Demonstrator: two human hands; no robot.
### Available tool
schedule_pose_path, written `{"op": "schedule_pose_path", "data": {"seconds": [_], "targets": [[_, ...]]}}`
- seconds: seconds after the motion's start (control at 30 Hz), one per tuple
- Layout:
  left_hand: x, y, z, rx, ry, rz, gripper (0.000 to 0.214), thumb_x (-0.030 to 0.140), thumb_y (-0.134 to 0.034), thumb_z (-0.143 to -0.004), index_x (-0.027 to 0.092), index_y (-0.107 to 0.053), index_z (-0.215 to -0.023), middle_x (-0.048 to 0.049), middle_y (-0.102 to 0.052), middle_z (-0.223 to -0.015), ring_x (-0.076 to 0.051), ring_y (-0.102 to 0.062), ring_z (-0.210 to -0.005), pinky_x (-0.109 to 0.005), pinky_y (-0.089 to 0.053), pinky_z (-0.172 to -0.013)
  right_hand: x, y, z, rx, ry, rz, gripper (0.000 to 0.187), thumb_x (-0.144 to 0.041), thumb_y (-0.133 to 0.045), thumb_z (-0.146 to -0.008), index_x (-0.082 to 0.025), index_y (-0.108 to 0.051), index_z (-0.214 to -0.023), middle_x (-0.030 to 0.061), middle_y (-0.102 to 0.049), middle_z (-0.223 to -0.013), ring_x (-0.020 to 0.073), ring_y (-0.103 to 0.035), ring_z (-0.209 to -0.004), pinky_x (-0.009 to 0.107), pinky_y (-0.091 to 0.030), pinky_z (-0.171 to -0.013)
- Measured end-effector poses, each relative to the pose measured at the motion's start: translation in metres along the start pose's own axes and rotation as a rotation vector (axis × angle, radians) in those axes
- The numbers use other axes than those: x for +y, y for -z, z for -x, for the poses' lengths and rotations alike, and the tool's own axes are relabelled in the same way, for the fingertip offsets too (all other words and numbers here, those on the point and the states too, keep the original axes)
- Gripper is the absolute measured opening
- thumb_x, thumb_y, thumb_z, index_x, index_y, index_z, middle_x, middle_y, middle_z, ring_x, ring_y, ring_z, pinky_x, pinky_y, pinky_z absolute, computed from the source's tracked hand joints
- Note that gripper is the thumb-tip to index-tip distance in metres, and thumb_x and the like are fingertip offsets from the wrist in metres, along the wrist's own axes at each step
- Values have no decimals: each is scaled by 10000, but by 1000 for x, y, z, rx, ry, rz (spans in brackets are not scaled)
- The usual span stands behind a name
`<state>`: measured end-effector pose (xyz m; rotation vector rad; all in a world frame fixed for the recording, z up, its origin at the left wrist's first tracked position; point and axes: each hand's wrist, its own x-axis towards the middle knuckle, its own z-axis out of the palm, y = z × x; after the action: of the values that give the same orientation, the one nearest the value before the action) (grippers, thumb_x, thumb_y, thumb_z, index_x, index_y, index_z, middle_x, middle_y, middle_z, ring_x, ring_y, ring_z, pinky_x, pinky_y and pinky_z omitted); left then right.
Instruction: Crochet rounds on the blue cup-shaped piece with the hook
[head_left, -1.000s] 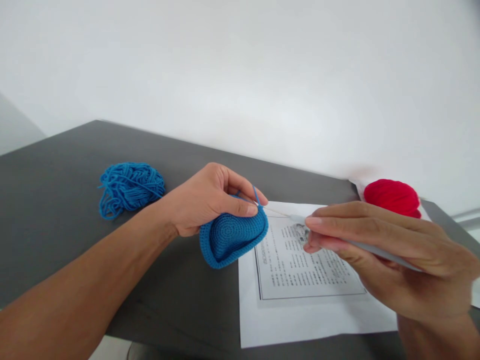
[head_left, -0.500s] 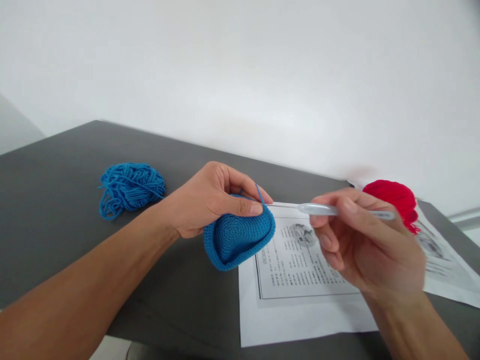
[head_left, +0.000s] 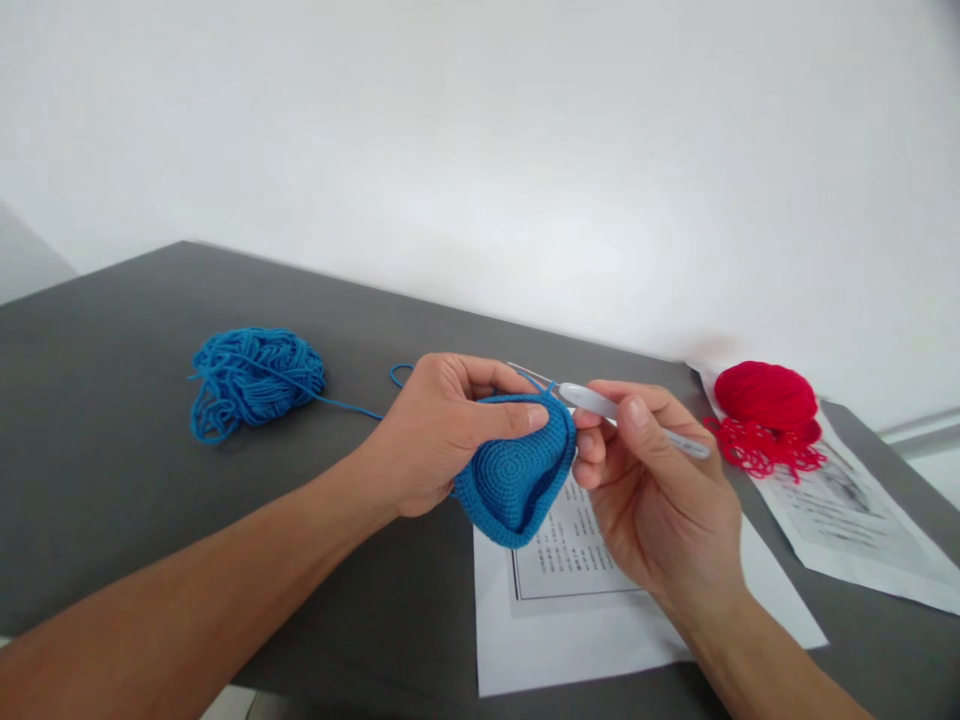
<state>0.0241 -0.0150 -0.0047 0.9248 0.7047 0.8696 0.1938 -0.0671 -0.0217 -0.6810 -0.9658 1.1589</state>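
Note:
My left hand (head_left: 465,425) is closed on a blue crochet piece (head_left: 514,470), a cupped round with a folded rim, the thumb pressing on its upper edge. Between the fingers of my right hand (head_left: 660,480) sits a crochet hook (head_left: 589,400) with a pale grey handle. Its thin metal shaft points up and left past the piece's top edge, with blue yarn about it there. The hook's very tip is too small to make out. From behind my left hand a strand runs to a blue yarn skein (head_left: 259,385) on the left.
Under my hands lies a printed pattern sheet (head_left: 517,640) on the dark grey table (head_left: 360,620). A red yarn ball (head_left: 765,395) with loose strands rests at the right on a second printed sheet (head_left: 892,560). Behind the table rises a white wall (head_left: 480,170).
My right hand has moved left with the hook, close to the crochet piece. My left hand and the piece have shifted a little right and the piece has turned. A yarn strand now shows by the skein.

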Motion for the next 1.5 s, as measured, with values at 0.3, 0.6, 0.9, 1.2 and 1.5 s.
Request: {"op": "schedule_pose_path", "data": {"seconds": [0.3, 0.6, 0.9, 1.2, 1.5], "targets": [[1, -2, 2, -16, 12, 47, 259, 202, -975, -584, 119, -798, -754, -47, -762, -773, -151, -679, -676, -257, -551, -642, -2, 3, 0, -44, 16, 25, 128, -212, -675, -960, -194, -793, -1008, 22, -781, -829, 90, -711, -634, 154, -635, -535], [2, 0, 3, -61, 4, 37, 436, 182, -968, -633, 126, -805, -1034, -57, -792, -824, -172, -715, -733, -298, -583, -727, -8, 9, -1, -94, -38, 46, 126, -217, -690, -958, -188, -793, -1023, 30, -779, -808, 93, -712, -630, 146, -620, -522], [5, -1, 5, -68, -18, 19, 504, 160, -965, -635, 101, -784, -1102, -21, -765, -745, -109, -674, -639, -201, -534, -616, -14, 12, -2, -149, 9, 115, 128, -231, -715, -946, -212, -803, -1037, 21, -782, -824, 114, -723, -617, 182, -641, -498], [6, 0, 5, -42, -36, -63, 544, 173, -945, -651, 105, -779, -1165, -17, -752, -752, -91, -641, -627, -180, -513, -587, -23, 18, -4, -158, 70, 226, 123, -229, -760, -910, -205, -816, -1017, 47, -768, -846, 140, -711, -602, 233, -648, -458], [4, 2, 3, -24, -89, -119, 498, 128, -924, -639, 109, -791, -1118, 21, -718, -683, -73, -606, -585, -158, -487, -532, -31, 28, -8, -244, 183, 370, 164, -165, -708, -937, -177, -813, -1062, 71, -745, -860, 160, -714, -589, 272, -625, -423]]}}
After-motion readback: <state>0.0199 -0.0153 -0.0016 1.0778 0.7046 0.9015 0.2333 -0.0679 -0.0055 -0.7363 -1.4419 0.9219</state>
